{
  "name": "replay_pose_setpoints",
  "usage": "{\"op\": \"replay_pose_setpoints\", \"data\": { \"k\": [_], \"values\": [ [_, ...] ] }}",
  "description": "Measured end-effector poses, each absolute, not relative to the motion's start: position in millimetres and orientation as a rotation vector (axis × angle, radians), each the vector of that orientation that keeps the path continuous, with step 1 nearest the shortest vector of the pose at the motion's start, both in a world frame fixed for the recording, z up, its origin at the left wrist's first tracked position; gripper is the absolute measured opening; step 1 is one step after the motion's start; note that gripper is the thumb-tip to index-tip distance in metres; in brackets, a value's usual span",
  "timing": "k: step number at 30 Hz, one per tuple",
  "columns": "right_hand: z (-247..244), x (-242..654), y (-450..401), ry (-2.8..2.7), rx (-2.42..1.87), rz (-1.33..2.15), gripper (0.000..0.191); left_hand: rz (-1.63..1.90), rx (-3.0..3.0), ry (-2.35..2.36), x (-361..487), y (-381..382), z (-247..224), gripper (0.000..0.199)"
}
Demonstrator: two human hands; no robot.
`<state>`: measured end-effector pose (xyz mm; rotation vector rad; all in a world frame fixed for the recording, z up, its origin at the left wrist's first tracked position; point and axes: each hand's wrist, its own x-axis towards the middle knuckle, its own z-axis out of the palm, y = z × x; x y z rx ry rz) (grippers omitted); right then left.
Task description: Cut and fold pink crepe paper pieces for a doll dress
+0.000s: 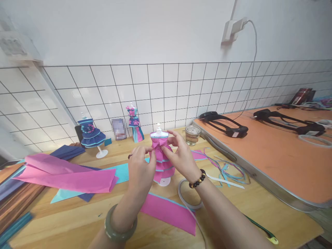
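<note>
Head: left fingers [147, 150] together on pink dress [162, 160]

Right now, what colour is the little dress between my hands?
The dress is pink with light-blue trim, best seen in the head view.

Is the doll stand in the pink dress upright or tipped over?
Upright: its white knob is on top, the pink dress below that, the white base underneath.
</note>
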<state>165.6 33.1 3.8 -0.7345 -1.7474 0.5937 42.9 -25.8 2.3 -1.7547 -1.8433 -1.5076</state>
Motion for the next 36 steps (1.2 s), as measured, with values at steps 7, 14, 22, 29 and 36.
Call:
{"op": "replay_pose_setpoints", "data": {
  "k": [7,14,22,29,36],
  "values": [
    [4.3,164.3,32.5,-1.749,-0.740,0.590,0.047,-1.560,-1.714,-1.770,47.6,-27.3,4.3,0.017],
    [4.7,163.9,32.2,-1.754,-0.742,0.594,0.045,-1.521,-1.779,-1.721,48.8,-26.2,0.2,0.020],
    [4.1,163.8,32.6,-1.745,-0.729,0.585,0.045,-1.604,-1.820,-1.689,48.8,-24.2,-3.7,0.017],
    [4.5,163.3,31.5,-1.753,-0.717,0.573,0.043,-1.507,-1.849,-1.647,47.5,-22.6,-3.9,0.016],
    [4.7,164.7,32.4,-1.787,-0.670,0.593,0.046,-1.459,-1.868,-1.598,48.1,-22.2,-4.8,0.018]
  ]
}}
